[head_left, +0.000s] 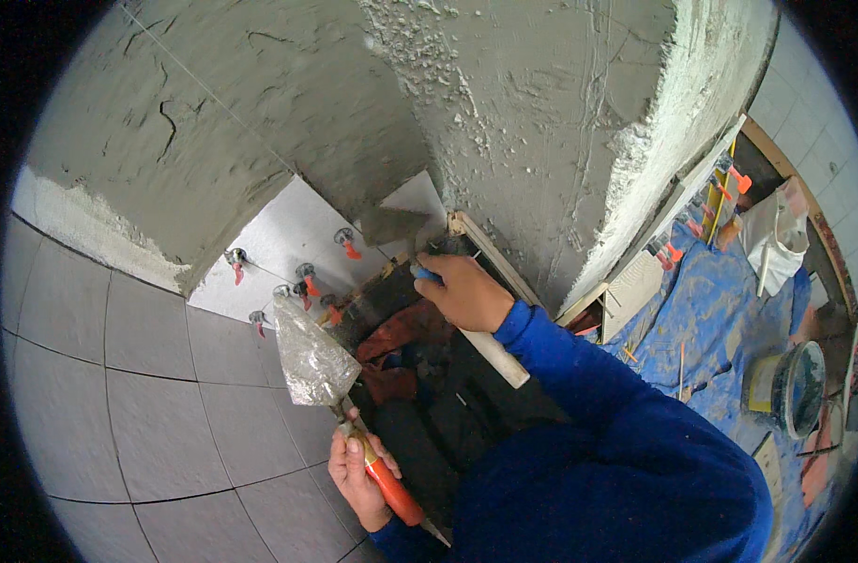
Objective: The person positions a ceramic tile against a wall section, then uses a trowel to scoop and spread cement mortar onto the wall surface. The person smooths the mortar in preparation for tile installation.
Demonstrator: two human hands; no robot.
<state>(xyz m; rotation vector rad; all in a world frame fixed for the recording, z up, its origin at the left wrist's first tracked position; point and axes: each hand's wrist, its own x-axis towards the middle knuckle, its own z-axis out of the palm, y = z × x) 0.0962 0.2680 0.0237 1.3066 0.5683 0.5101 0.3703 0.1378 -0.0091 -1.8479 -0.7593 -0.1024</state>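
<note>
Two trowels are in our hands. Our left hand (pixel 354 474) is closed around the orange grip of a pointed trowel (pixel 309 358), its blade smeared grey and raised over the floor tiles. Our right hand (pixel 466 293) is wrapped around the pale wooden handle of a smaller trowel (pixel 393 225), whose blade tip sits against the wet render at the foot of the wall (pixel 504 113). We judge both tools stiff and fairly light, though mortar on the blades would make them nose-heavy and slick; the handles are the only sound place to grip them, and we hold them there. Just beyond the blades lies a white tile (pixel 288 235) set with clips (pixel 346 242): we count about six or seven, red-tipped. Further right, on the blue sheet (pixel 729 310), stand one bucket (pixel 797 387) and one white bag (pixel 774 235), with a few more red clips near the wall's corner.
</note>
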